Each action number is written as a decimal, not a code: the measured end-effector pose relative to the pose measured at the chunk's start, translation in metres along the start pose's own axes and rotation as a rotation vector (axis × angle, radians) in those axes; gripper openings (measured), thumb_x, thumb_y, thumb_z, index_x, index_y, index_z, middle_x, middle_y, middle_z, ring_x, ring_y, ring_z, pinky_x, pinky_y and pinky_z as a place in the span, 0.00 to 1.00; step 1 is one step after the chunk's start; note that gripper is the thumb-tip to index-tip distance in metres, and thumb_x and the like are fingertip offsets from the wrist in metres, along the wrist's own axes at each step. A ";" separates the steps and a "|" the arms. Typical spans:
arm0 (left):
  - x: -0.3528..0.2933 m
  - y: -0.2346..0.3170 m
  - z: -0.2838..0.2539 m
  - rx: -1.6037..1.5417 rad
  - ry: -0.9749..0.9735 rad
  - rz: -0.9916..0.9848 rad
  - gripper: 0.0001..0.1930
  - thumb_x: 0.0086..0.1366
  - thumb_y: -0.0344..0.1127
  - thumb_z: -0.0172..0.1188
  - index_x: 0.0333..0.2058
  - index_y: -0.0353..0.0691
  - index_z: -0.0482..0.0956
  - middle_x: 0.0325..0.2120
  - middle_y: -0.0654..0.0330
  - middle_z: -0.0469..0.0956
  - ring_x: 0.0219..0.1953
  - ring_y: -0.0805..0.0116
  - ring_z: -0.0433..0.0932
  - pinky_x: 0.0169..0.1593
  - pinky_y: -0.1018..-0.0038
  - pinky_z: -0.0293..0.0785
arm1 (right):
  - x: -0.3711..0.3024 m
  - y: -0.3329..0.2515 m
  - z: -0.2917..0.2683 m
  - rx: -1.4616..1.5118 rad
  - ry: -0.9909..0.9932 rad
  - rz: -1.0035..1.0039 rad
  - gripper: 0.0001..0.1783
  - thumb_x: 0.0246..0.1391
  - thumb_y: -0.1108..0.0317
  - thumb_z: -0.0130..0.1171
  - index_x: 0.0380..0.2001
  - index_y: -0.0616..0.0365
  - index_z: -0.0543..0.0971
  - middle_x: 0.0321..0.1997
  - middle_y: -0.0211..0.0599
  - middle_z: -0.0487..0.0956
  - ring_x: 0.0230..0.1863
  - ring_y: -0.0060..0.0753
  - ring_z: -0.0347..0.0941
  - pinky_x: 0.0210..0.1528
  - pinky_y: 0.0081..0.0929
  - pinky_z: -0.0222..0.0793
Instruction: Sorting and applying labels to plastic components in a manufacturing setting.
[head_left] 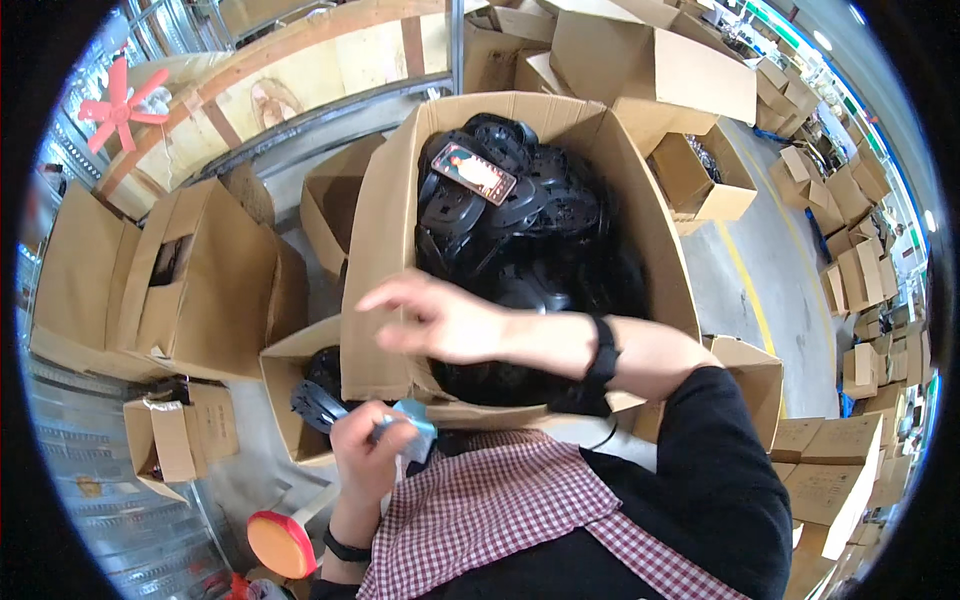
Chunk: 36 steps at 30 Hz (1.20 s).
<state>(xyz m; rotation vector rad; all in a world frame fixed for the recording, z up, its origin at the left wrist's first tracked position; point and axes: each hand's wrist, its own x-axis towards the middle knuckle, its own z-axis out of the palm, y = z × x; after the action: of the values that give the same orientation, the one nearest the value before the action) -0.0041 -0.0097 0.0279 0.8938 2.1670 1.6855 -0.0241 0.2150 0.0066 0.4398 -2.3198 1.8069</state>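
Note:
My left hand [366, 448] is closed round a light-blue, block-shaped object [418, 428] at the near left corner of a large cardboard box [376, 290]. The fingers hide part of it, so its kind is unclear. My right hand [432, 318] reaches leftward across the box, slightly blurred, fingers apart and nothing visible in them. Beneath that forearm, the box holds a heap of black moulded plastic parts [545, 195]. A phone [474, 174] with a lit screen lies on the heap. Next to my left hand, another black plastic part [320, 392] sits in a smaller carton [285, 415].
Tall cartons [200, 270] stand at the left, with a small open carton [165, 435] in front. An open carton [715, 190] stands at the far right. A round red-and-orange stool seat [280, 545] is low on the left. A pink fan [121, 104] hangs far left.

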 end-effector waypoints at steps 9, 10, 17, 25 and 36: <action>0.003 -0.014 0.014 -0.456 -0.003 -0.237 0.09 0.66 0.34 0.59 0.34 0.32 0.77 0.25 0.66 0.77 0.27 0.82 0.73 0.32 0.83 0.71 | -0.103 0.102 -0.102 -1.103 -0.712 0.374 0.27 0.37 0.56 0.72 0.46 0.41 0.79 0.69 0.41 0.59 0.71 0.48 0.50 0.68 0.56 0.46; 0.004 -0.013 0.015 -0.449 0.007 -0.234 0.09 0.66 0.34 0.59 0.34 0.32 0.77 0.25 0.66 0.77 0.27 0.82 0.73 0.32 0.83 0.71 | -0.105 0.105 -0.094 -1.175 -0.722 0.349 0.37 0.35 0.55 0.74 0.53 0.41 0.74 0.70 0.44 0.57 0.71 0.48 0.49 0.69 0.54 0.45; 0.013 -0.008 0.021 -0.439 -0.053 -0.270 0.10 0.66 0.30 0.58 0.43 0.31 0.77 0.28 0.65 0.78 0.30 0.82 0.76 0.33 0.84 0.73 | -0.098 0.140 -0.097 -1.245 -0.584 0.634 0.58 0.32 0.53 0.76 0.67 0.43 0.56 0.66 0.48 0.61 0.63 0.52 0.62 0.58 0.42 0.63; 0.008 -0.021 0.022 -0.474 0.082 -0.263 0.09 0.64 0.33 0.61 0.40 0.35 0.78 0.28 0.65 0.78 0.28 0.82 0.73 0.33 0.85 0.70 | -0.091 0.110 -0.107 -0.706 -0.113 0.648 0.33 0.44 0.63 0.69 0.54 0.60 0.70 0.42 0.55 0.78 0.43 0.49 0.77 0.50 0.38 0.71; 0.025 -0.025 0.031 -0.286 0.067 -0.172 0.05 0.61 0.31 0.64 0.33 0.36 0.82 0.31 0.60 0.80 0.33 0.73 0.78 0.37 0.78 0.72 | -0.084 -0.028 -0.055 0.808 0.448 0.507 0.18 0.58 0.66 0.60 0.49 0.57 0.71 0.44 0.31 0.78 0.47 0.25 0.74 0.53 0.28 0.71</action>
<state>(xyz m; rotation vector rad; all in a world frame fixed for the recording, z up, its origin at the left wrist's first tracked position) -0.0141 0.0264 -0.0007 0.5659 1.9133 1.8966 0.0616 0.2726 0.0206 -0.4849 -1.4010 2.6884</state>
